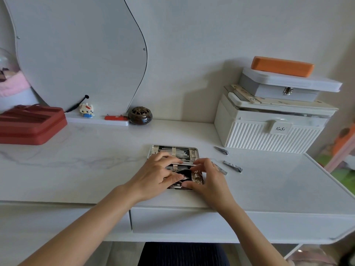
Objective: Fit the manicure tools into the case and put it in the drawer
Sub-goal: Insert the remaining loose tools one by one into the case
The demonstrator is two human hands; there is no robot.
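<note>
An open manicure case [173, 150] with a black lining and snakeskin-patterned straps lies flat on the white desk [96, 169], with several steel tools in its far half. My left hand [156, 174] lies over the near half, its fingers pinching a thin steel tool [181, 177] against the lining. My right hand [208, 178] is at the case's right edge, fingertips on the same tool. Three nail clippers lie loose to the right: a small one [221, 150], a larger one [232, 166], and one partly hidden behind my right hand [221, 169]. The drawer front [192, 220] below is closed.
A white ribbed box [269, 131] carrying a grey box [284, 87] and an orange case [282, 66] stands at the back right. At the back left are a red zip case [30, 124], a mirror [80, 54], a small toy figure [86, 110] and a brown pot [140, 115].
</note>
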